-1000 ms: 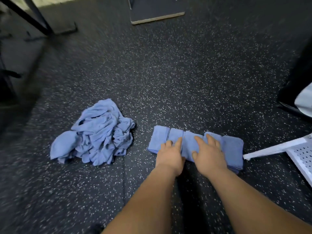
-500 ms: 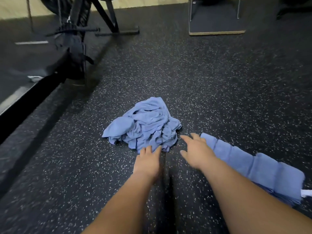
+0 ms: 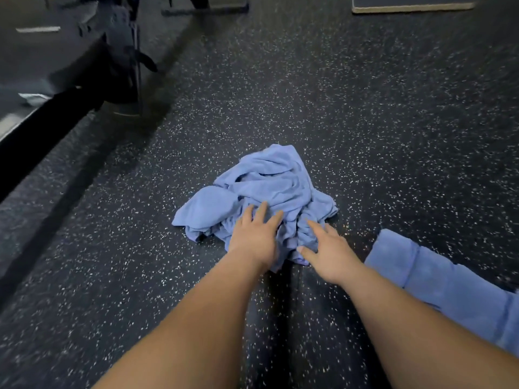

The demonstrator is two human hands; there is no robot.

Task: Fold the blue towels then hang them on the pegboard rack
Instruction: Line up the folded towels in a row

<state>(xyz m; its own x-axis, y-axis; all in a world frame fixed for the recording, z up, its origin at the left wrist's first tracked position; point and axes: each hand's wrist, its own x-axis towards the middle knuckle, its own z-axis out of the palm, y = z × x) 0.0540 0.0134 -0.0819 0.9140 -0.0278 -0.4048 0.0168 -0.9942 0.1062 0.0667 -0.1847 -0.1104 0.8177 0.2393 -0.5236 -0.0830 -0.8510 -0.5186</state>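
The task looks partway through its folding stage. On the speckled dark floor (image 3: 365, 108) a row of folded towels (image 3: 438, 282) lies at the right, just beside the right forearm and running out of the lower right corner; how many it holds I cannot tell, though seams suggest several laid overlapping. Ahead of the person sits a crumpled pile of blue towels (image 3: 269, 181), none of them folded yet. The left hand (image 3: 257, 237) rests flat on the near side of the pile, fingers straight and slightly spread, gripping nothing. The right hand (image 3: 327, 252) reaches to the pile's near right edge with fingers extended and relaxed, its fingertips touching the cloth but not closed round it. I judge the step in hand to be picking the next towel out of the heap. The pegboard rack is not in view and no towel hangs anywhere visible, so the rest of the pile still needs folding and the whole hanging stage appears to be left
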